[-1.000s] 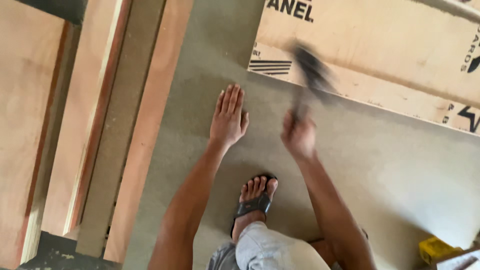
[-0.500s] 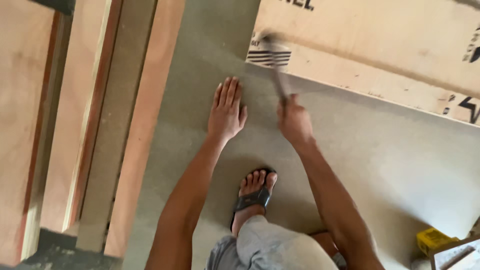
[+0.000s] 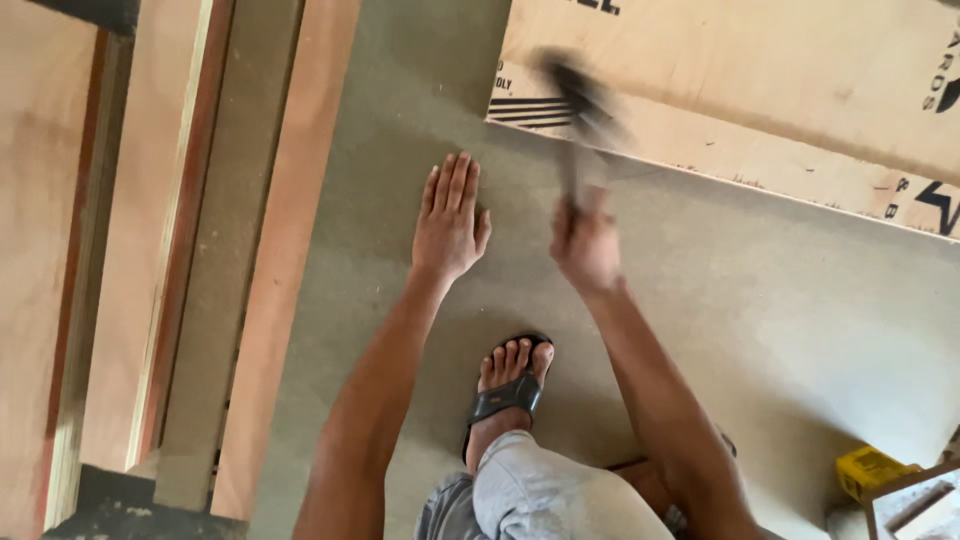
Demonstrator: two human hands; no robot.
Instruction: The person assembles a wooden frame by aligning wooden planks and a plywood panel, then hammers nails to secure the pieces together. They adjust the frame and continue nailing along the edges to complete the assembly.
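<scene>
On the grey board (image 3: 760, 300), left hand (image 3: 448, 218) lies spread flat; right hand (image 3: 587, 243) grips a blurred hammer (image 3: 580, 100) near the plywood edge (image 3: 720, 178)

The hammer (image 3: 585, 105) is raised again, its blurred head over the printed edge of the plywood sheet (image 3: 760, 110), where half a second ago it pointed further left; the right hand (image 3: 587, 243) gripping its handle has swung with it, now sitting slightly lower beside the left hand (image 3: 450, 220).
</scene>
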